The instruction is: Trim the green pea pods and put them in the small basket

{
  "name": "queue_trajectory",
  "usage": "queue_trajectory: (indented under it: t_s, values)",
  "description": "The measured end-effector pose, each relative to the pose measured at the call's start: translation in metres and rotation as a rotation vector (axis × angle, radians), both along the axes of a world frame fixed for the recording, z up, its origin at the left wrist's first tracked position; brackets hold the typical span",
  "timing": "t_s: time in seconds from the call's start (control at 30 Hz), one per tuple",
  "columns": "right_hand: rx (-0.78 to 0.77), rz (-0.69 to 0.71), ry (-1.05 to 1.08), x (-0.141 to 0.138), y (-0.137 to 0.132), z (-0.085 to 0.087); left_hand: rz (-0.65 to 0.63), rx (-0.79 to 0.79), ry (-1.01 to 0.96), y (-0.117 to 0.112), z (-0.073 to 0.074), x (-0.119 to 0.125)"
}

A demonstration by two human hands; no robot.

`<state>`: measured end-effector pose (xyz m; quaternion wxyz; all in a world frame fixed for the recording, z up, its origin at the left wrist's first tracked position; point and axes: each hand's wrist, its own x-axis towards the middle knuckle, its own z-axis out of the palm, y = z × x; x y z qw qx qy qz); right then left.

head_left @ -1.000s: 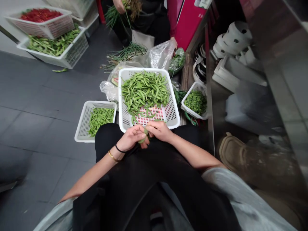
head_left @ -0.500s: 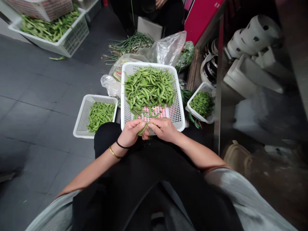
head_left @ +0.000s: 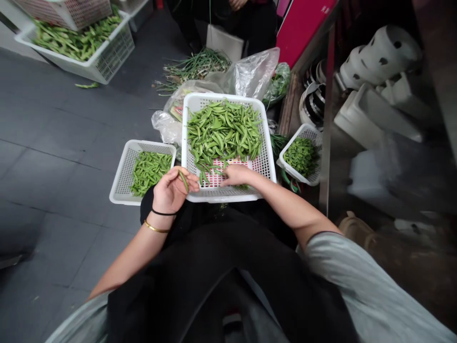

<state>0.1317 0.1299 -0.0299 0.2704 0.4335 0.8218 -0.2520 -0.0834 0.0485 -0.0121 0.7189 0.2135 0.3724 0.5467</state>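
Observation:
A white plastic basket [head_left: 271,157] lies in front of me, with a heap of green pea pods [head_left: 223,128] over its middle and back. My left hand [head_left: 169,193] is turned palm up by the basket's near left corner, one pea pod [head_left: 183,181] held against its fingers. Inside the basket's near part, my right hand [head_left: 237,175] reaches down beside a few loose pods, thumb and fingers apart. Its fingertips partly hide what they touch. To the left, a smaller white basket [head_left: 119,183] contains more pods [head_left: 150,171].
A small basket [head_left: 314,178] of leafy greens stands at right, by a metal edge [head_left: 324,143]. Plastic bags [head_left: 250,71] and green onions [head_left: 200,64] lie behind the big basket. Stacked crates [head_left: 103,62] stand far left. Another person [head_left: 235,5] sits opposite.
My hands have parted. The left moved left with a pod, its palm turning up; the right let go of the pod and went forward into the basket.

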Motion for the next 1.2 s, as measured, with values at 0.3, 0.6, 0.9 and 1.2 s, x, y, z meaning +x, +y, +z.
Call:
queue_trajectory:
  t_s: [0.3,0.6,0.9,1.2]
  values:
    - [0.081,-0.191,0.257,-0.014,-0.016,0.006,-0.199,-0.209,0.239,-0.022,-0.007,0.020]
    - [-0.278,-0.331,0.912,0.037,-0.099,0.041,-0.369,-0.039,0.257,-0.032,-0.003,0.050]
    - [0.508,-0.103,0.649,0.023,-0.098,0.056,-0.559,-0.048,0.095,-0.046,0.014,0.059]
    - [0.568,-0.111,0.345,0.015,-0.090,0.045,-0.150,-0.181,0.083,-0.043,0.003,0.067]
